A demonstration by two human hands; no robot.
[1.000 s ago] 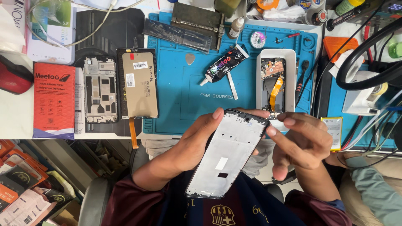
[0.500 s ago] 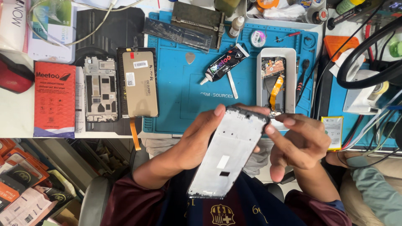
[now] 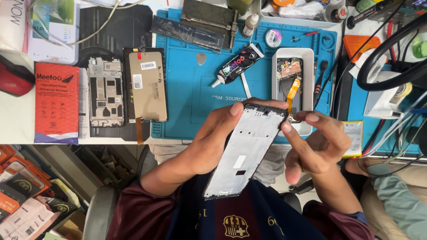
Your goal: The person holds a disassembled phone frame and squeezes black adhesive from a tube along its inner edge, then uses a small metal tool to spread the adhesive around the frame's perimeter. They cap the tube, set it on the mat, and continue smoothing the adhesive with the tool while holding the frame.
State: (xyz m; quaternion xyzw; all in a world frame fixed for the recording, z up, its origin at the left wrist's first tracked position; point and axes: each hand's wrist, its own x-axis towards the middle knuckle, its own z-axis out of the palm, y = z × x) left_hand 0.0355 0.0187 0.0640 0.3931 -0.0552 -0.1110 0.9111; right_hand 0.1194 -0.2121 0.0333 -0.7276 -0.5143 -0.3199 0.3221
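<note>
Inspection of the phone frame (image 3: 247,151), tilted above the lap toward one o'clock: left hand (image 3: 213,140) grips its edge, right hand (image 3: 318,144) pinches the top corner, apparently calling next for careful corner work.

The phone frame (image 3: 247,151) lies between both hands, before the mat (image 3: 191,89).

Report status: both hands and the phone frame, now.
Left hand grips phone frame along its edge. Right hand pinches its top corner. Frame tilted above blue mat; nothing blocking.
</note>
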